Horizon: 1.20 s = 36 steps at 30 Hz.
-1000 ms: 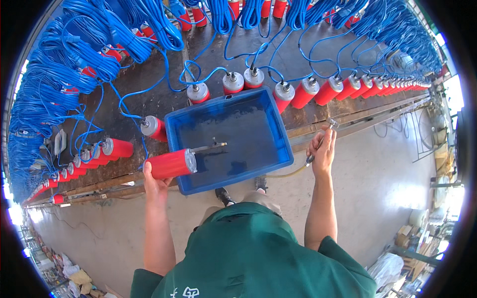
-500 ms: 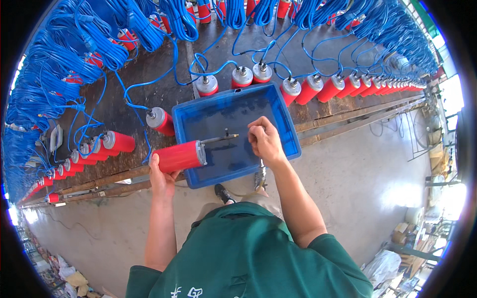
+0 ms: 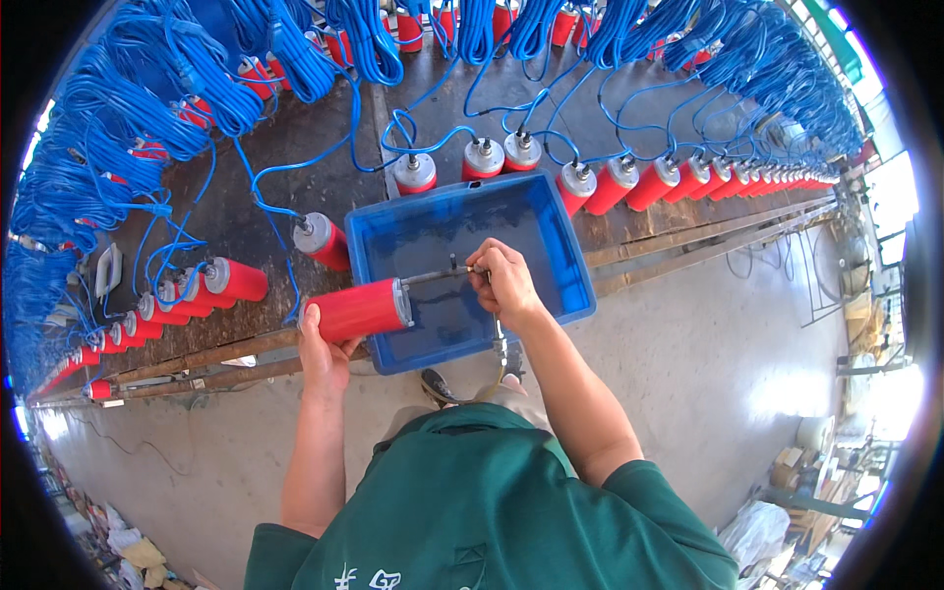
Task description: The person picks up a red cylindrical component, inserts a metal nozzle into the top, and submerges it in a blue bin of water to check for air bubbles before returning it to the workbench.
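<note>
My left hand (image 3: 324,354) is wrapped around the rear end of a red cylinder (image 3: 356,313) with a grey metal end cap. It lies level, its front end over a blue plastic tub (image 3: 577,265). A thin dark metal rod (image 3: 430,276) with a small upright stub sticks out of the cap toward the right. At the rod's tip, my right hand (image 3: 506,283) has its fingers pinched together. A metal hose fitting (image 3: 500,341) hangs from below that hand, with a thin hose running down. The fingers hide the joint between rod and fitting. Dark liquid appears to stand in the tub.
Red cylinders with grey caps and blue cables line the table (image 3: 285,187) on both sides of the tub; one red cylinder (image 3: 322,241) stands close to its left wall. Coiled blue cables (image 3: 374,44) are heaped along the back. Wooden rails edge the table front.
My right hand has moved left with the hose fitting, from apart to touching the rod's tip. The red cylinder in my left hand has hardly shifted.
</note>
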Each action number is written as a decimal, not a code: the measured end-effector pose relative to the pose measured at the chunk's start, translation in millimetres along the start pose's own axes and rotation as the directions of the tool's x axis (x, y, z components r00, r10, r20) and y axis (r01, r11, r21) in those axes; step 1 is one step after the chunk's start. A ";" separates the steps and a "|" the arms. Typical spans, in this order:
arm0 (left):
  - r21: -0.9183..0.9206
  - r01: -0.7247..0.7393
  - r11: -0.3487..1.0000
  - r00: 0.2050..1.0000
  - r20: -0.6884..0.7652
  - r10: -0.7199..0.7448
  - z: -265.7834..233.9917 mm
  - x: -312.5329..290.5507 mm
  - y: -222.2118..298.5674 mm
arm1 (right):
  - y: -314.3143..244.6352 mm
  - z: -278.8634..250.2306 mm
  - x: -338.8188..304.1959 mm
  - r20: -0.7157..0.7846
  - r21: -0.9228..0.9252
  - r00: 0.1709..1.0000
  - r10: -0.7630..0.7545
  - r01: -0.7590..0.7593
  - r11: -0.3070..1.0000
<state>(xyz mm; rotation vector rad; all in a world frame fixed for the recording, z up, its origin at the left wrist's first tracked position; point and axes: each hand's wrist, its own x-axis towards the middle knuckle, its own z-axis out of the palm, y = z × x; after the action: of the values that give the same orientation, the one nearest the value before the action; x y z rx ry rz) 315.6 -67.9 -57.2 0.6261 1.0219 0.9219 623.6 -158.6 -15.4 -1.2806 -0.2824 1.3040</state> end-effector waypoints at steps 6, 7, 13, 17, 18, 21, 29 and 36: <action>0.009 -0.004 1.000 1.000 -0.025 0.004 6.0 -6.5 4.4 | 0.7 2.6 2.6 0.003 -0.006 0.999 0.044 -0.044 0.999; 0.015 -0.001 1.000 0.999 -0.036 0.002 6.6 -7.4 4.8 | 0.9 3.4 2.9 -0.001 0.010 0.999 0.038 -0.038 0.999; 0.019 0.013 1.000 0.999 -0.036 -0.012 10.2 -8.9 6.7 | 2.0 -4.5 7.4 0.063 0.043 0.997 0.041 -0.044 0.998; 0.035 -0.032 0.999 0.998 -0.047 0.033 14.1 -10.9 4.9 | -22.3 -38.0 -9.2 0.098 0.028 0.994 -0.043 0.041 0.999; 0.071 -0.061 0.996 0.995 -0.070 0.066 17.0 -14.3 5.0 | -43.1 -54.7 -20.1 0.100 -0.034 0.988 -0.119 0.123 0.992; 0.175 -0.142 0.974 0.975 -0.147 0.168 35.5 -20.0 2.1 | -99.8 -108.9 -51.0 -0.040 -0.131 0.926 -0.375 0.367 0.921; 0.356 -0.337 0.872 0.902 -0.144 0.407 88.2 -0.3 -38.6 | -123.5 -226.4 -43.3 -0.048 -0.432 0.887 -0.459 0.396 0.810; 0.332 -0.149 0.932 0.969 -0.138 0.204 141.2 19.6 -68.9 | -79.4 -283.9 34.0 -0.110 -0.635 0.943 -0.313 0.176 0.753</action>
<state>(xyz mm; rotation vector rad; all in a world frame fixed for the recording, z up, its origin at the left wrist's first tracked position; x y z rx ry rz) 472.5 -88.1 -63.3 0.9354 1.2998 0.9884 896.5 -261.5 -69.7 -1.8504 -0.7520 0.8511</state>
